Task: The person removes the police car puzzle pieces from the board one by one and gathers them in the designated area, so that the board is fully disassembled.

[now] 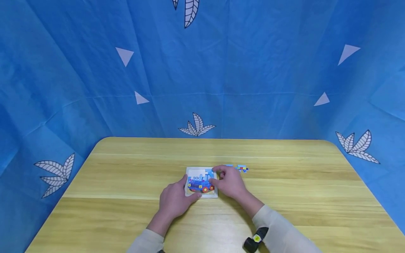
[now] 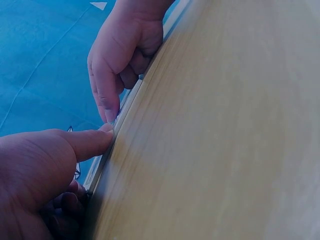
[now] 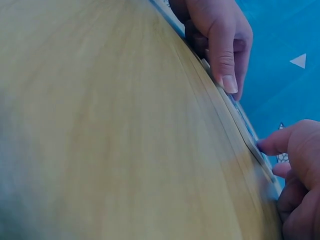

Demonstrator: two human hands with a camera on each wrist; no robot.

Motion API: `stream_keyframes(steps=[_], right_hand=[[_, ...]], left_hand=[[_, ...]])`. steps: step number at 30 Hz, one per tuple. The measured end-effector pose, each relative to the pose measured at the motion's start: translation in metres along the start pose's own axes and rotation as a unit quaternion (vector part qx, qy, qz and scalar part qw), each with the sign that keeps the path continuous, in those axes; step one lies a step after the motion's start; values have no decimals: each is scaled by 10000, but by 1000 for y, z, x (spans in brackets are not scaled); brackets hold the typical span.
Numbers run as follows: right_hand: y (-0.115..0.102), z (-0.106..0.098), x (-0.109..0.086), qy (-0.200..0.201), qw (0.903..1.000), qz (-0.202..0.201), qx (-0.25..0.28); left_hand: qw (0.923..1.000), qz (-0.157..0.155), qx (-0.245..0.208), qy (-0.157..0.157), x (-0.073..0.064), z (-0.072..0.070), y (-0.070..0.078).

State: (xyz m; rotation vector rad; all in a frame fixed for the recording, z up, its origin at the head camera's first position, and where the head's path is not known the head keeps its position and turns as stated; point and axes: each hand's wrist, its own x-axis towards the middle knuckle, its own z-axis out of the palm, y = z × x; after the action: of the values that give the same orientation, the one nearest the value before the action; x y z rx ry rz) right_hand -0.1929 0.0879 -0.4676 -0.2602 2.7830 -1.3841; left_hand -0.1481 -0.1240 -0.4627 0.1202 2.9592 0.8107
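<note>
A small framed jigsaw puzzle (image 1: 197, 183) with a blue cartoon train lies on the wooden table. At its top left, a pale patch without picture shows. My left hand (image 1: 174, 200) grips the puzzle's lower left corner, thumb along the bottom edge and fingers at the left side. My right hand (image 1: 230, 181) is over the right side, with thumb and index finger set apart and touching the puzzle near its upper right; its other fingers are curled. In the wrist views the puzzle is seen nearly edge-on, with the left hand (image 2: 45, 165) and right hand (image 3: 305, 170) close to it.
Several loose puzzle pieces (image 1: 243, 168) lie on the table just behind the right hand, partly hidden by it. The wooden table (image 1: 126, 175) reaches back to a blue cloth (image 1: 253, 70) printed with white leaves and triangles. A black strap device (image 1: 255, 239) is on the right sleeve.
</note>
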Motion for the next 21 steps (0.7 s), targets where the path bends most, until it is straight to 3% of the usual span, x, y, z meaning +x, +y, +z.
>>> stream_keyframes(steps=[7, 15, 21], right_hand=[[-2, -1, 2, -144, 9998, 23, 160], [-3, -1, 5, -149, 9975, 458, 520], [-5, -1, 3, -75, 9952, 558, 797]], left_hand=[[10000, 20, 26, -4, -1, -2, 1], [10000, 12, 7, 5, -1, -2, 0], [10000, -5, 26, -18, 0, 0, 0]])
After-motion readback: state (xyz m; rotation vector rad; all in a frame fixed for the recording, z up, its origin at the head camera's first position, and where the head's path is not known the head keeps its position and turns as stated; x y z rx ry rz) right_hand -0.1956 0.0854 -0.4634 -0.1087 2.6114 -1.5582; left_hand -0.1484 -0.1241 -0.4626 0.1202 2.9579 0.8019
